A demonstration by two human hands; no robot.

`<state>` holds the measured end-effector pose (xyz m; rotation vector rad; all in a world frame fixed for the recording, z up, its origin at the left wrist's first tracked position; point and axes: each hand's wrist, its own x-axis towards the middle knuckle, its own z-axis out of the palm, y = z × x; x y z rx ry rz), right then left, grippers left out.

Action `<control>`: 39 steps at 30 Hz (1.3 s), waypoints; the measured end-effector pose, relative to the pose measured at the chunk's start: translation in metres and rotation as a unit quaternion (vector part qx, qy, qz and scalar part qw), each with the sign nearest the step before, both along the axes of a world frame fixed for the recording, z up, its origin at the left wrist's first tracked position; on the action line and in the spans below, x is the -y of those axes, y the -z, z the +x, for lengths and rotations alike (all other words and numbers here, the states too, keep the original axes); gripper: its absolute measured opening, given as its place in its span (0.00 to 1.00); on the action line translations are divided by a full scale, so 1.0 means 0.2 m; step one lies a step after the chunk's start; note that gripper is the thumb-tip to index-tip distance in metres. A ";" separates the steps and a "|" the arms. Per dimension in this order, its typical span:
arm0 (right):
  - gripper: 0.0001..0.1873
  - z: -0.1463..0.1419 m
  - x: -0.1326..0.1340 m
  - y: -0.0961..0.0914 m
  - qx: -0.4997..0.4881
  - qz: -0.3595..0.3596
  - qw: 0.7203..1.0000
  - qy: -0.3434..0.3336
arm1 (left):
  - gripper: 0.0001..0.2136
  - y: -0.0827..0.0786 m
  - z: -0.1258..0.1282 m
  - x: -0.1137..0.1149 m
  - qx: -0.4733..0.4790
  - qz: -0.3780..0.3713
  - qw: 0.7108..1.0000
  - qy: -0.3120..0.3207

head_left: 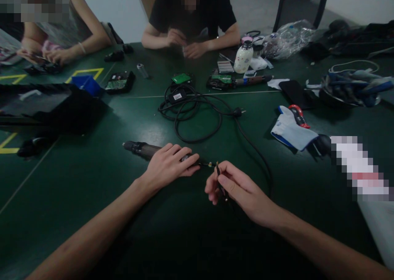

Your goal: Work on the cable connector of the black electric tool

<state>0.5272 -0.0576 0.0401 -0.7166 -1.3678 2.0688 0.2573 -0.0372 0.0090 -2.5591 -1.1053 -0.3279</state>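
My left hand (172,161) is wrapped over the rear of a dark electric screwdriver (144,149) lying on the green table, its nose pointing left. From the screwdriver's right end a short black lead (205,164) with a shiny metal part reaches toward my right hand (237,185). Pinched between the thumb and fingers of that hand is a thin black cable end (218,171) with a brass-coloured tip. It stands close to the lead; whether the two touch I cannot tell. Beyond my hands lies a coiled black power cord (197,141), running down behind my right hand.
Two people sit across the table (123,214), their hands on small items. Circuit-board units (120,82), a floral bottle (243,58) and another screwdriver (254,80) lie at the back. Gloves (292,129) and red-handled pliers (298,115) lie right; a black bin (46,108) stands left.
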 end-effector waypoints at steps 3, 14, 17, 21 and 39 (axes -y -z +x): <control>0.12 -0.01 -0.01 0.05 -0.048 -0.086 0.995 -0.019 | 0.12 0.00 0.04 0.05 0.008 0.009 1.000 -0.001; 0.07 0.04 -0.04 0.08 0.191 0.218 0.951 0.104 | 0.15 -0.04 0.19 0.21 0.003 -0.046 0.999 0.018; 0.06 0.06 -0.06 0.09 0.232 0.302 0.919 0.104 | 0.13 -0.03 0.20 0.21 0.010 -0.050 0.998 0.023; 0.06 0.07 -0.06 0.09 0.238 0.332 0.909 0.085 | 0.13 -0.02 0.19 0.21 0.024 -0.046 0.998 0.027; 0.14 0.08 -0.06 0.09 0.218 0.365 0.905 0.020 | 0.16 0.00 0.19 0.21 0.057 -0.050 0.997 0.030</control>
